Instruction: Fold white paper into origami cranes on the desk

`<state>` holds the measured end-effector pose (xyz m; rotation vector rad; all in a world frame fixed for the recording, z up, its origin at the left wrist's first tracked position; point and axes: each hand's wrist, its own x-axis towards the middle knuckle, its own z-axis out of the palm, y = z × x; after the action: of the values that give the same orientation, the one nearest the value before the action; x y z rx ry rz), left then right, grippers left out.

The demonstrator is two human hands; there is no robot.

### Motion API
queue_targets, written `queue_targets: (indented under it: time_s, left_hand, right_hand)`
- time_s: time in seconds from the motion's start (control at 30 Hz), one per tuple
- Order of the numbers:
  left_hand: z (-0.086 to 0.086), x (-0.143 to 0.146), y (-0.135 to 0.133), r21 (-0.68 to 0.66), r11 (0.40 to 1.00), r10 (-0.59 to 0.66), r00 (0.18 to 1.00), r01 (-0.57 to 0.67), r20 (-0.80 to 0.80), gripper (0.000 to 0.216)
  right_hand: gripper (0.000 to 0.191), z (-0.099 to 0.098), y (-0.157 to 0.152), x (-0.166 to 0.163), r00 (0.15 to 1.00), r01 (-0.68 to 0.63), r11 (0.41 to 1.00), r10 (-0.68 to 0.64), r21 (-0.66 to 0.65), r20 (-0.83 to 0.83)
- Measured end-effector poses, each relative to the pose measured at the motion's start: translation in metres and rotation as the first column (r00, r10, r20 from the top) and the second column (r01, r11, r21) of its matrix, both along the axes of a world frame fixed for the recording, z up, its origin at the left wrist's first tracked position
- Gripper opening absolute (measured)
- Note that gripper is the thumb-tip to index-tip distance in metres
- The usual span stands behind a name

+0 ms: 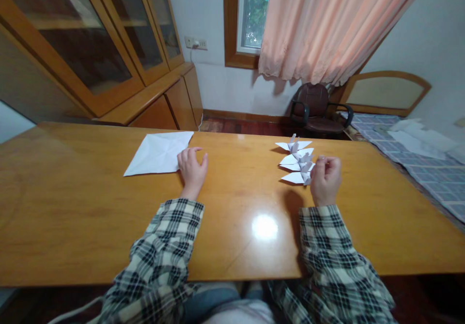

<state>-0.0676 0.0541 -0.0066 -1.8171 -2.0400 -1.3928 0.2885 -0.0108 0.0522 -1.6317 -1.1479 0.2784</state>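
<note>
A creased white sheet of paper point(160, 153) lies flat on the wooden table, left of centre. My left hand point(192, 168) rests at its right edge, thumb and fingers apart, with the fingertips by the paper. Over on the right, several folded white paper cranes point(296, 162) stand in a close row running away from me, wings spread. My right hand point(326, 178) is closed just beside the nearer cranes, fingers curled in and thumb against them. It covers part of their right side, and whatever may be between its fingers is hidden.
The glossy table point(236, 193) reflects a bright lamp spot near its front edge. Behind it stand a glass-door cabinet point(109, 48) at left and a brown office chair point(316, 106). A bed with a checked cover point(417, 159) adjoins the right side.
</note>
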Motion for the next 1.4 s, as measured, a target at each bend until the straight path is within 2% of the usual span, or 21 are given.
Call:
queue_targets:
  time_s: [0.03, 0.1, 0.27, 0.4, 0.57, 0.67, 0.73, 0.83, 0.93, 1.03, 1.1, 1.2, 1.33, 1.4]
  left_hand:
    - [-0.001, -0.009, 0.002, -0.016, 0.999, 0.041, 0.999, -0.041, -0.018, 0.029]
    - [-0.005, -0.024, 0.004, -0.052, 0.992, 0.111, 0.993, -0.113, -0.048, 0.043]
    - [-0.015, -0.049, 0.010, -0.171, 0.970, 0.160, 0.983, -0.173, -0.089, 0.061]
    - [-0.022, -0.058, 0.015, -0.233, 0.962, 0.114, 0.986, -0.141, -0.124, 0.056]
    - [-0.021, -0.062, 0.018, -0.270, 0.952, 0.105, 0.984, -0.141, -0.143, 0.038]
    - [-0.018, -0.064, 0.019, -0.257, 0.955, 0.124, 0.985, -0.151, -0.118, 0.037]
    - [-0.015, -0.062, 0.019, -0.172, 0.977, 0.117, 0.990, -0.128, -0.074, 0.036]
    - [-0.010, -0.051, 0.017, 0.027, 0.998, 0.053, 0.998, -0.054, 0.027, 0.034]
    - [-0.005, -0.032, 0.009, 0.165, 0.986, -0.049, 0.992, 0.029, 0.119, 0.034]
    - [0.001, -0.010, -0.005, 0.233, 0.945, -0.256, 0.962, 0.228, 0.097, 0.033]
    - [0.004, 0.001, -0.016, 0.220, 0.894, -0.401, 0.916, 0.389, 0.009, 0.029]
    - [0.006, 0.009, -0.029, 0.149, 0.795, -0.579, 0.809, 0.588, -0.101, 0.026]
    - [0.007, 0.010, -0.039, 0.056, 0.702, -0.700, 0.702, 0.710, -0.131, 0.025]
    - [0.007, 0.007, -0.042, -0.007, 0.650, -0.754, 0.644, 0.760, -0.133, 0.026]
  right_hand:
    - [0.037, 0.000, 0.001, -0.011, 0.999, -0.026, 0.996, 0.024, 0.088, 0.031]
    - [0.032, -0.002, 0.005, -0.031, 0.988, -0.147, 0.978, 0.137, 0.148, 0.078]
    - [0.028, -0.015, 0.016, -0.069, 0.914, -0.388, 0.916, 0.369, 0.100, 0.171]
    - [0.025, -0.033, 0.020, -0.089, 0.846, -0.505, 0.863, 0.492, 0.015, 0.206]
    - [0.022, -0.051, 0.017, -0.100, 0.766, -0.607, 0.792, 0.607, -0.072, 0.210]
    - [0.024, -0.055, 0.017, -0.100, 0.769, -0.606, 0.792, 0.606, -0.070, 0.203]
    - [0.026, -0.056, 0.019, -0.098, 0.781, -0.595, 0.802, 0.593, -0.054, 0.194]
    - [0.028, -0.057, 0.021, -0.096, 0.792, -0.586, 0.810, 0.580, -0.031, 0.191]
    - [0.026, -0.059, 0.021, -0.094, 0.799, -0.579, 0.815, 0.571, -0.017, 0.188]
    - [0.024, -0.062, 0.023, -0.092, 0.808, -0.567, 0.823, 0.564, -0.038, 0.171]
    - [0.029, -0.065, 0.025, -0.090, 0.812, -0.565, 0.824, 0.562, -0.031, 0.156]
    - [0.049, -0.067, 0.029, -0.087, 0.837, -0.536, 0.844, 0.527, 0.020, 0.147]
    - [0.075, -0.069, 0.032, -0.081, 0.853, -0.486, 0.874, 0.469, 0.020, 0.228]
    - [0.080, -0.070, 0.033, -0.076, 0.838, -0.473, 0.881, 0.452, -0.006, 0.305]
